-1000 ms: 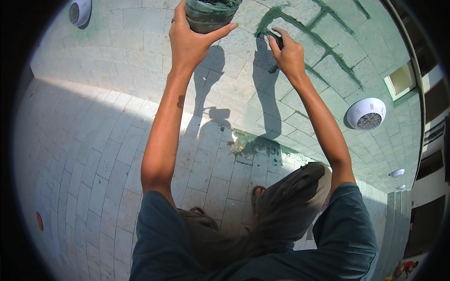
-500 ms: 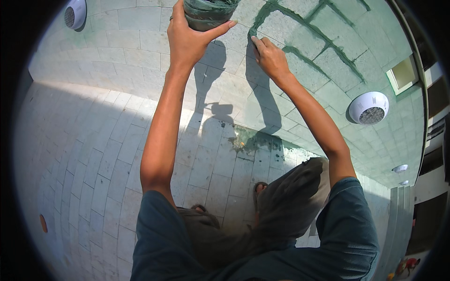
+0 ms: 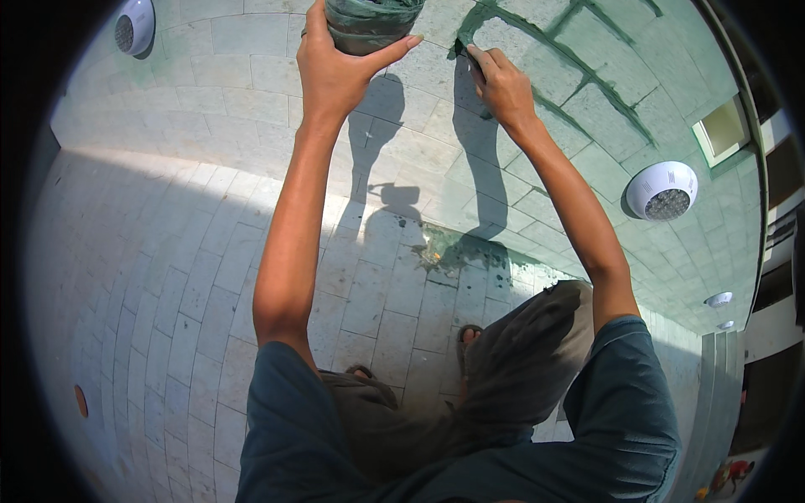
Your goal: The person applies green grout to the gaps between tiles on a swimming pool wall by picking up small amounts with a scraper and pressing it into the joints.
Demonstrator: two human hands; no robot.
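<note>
Up at the top edge, my left hand [image 3: 334, 71] is wrapped round the side and underside of a round dark tub [image 3: 373, 25] smeared with green paste; the tub's upper part is cut off by the frame. To its right, my right hand [image 3: 503, 84] is closed at the tiled wall, its fingertips at a thick dark green line of paste [image 3: 474, 23]. Whatever those fingers may grip is too small to make out. More green paste lines [image 3: 579, 67] run along the tile joints right of this hand.
White round lamps stick out of the wall, one at right [image 3: 662, 191], one at upper left [image 3: 136, 27]. A square recess [image 3: 721, 132] sits at far right. Green splatter [image 3: 470, 251] lies at the wall's foot on the tiled floor [image 3: 193, 293]. Steps [image 3: 713, 402] rise at right.
My right hand has shifted slightly right and up along the wall, and green paste beside its fingertips shows a changed shape. My left hand keeps the tub in nearly the same place.
</note>
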